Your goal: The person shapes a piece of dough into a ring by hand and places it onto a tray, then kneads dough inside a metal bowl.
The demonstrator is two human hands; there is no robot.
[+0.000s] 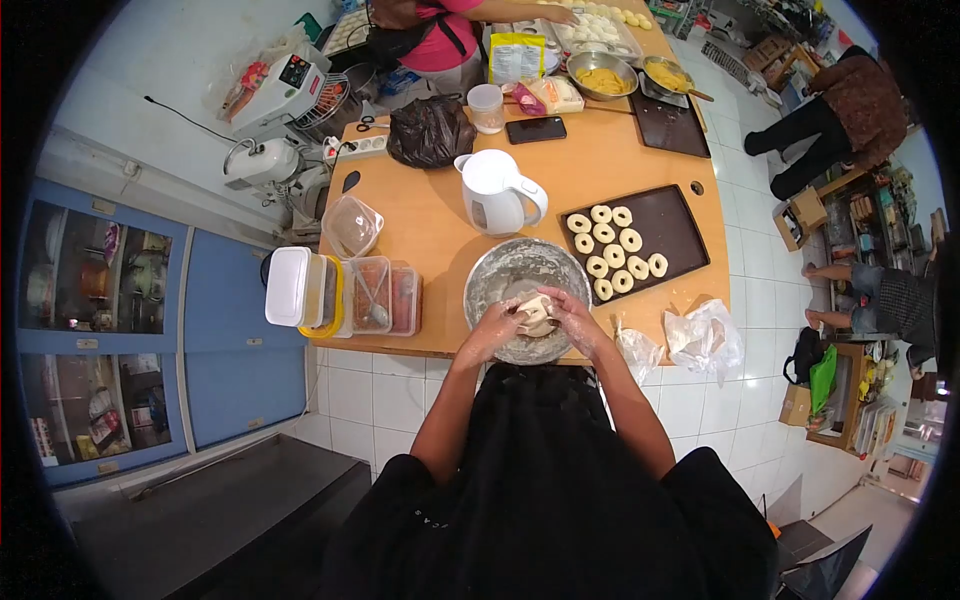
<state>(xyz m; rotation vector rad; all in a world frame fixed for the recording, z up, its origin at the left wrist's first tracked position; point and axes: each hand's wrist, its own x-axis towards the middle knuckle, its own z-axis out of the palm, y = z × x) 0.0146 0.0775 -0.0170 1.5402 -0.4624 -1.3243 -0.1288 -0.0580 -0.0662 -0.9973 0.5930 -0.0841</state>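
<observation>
Over a floured metal bowl (490, 270) at the table's near edge, my left hand (494, 328) and my right hand (577, 320) hold one piece of pale dough (537, 308) between them. Flour coats the fingers of both hands. The fingers are curled round the dough from either side. Right of the bowl, a dark baking tray (672, 222) bears several ring-shaped dough pieces (630, 240) on its left part. Just behind the bowl stands a white electric kettle (492, 190).
Plastic containers (372, 290) stand left of the bowl. Plastic bags (700, 335) lie at the near right edge. Farther back are a black bag (430, 132), a phone (536, 130) and bowls of yellow filling (602, 80). A person in pink (440, 45) works at the far end.
</observation>
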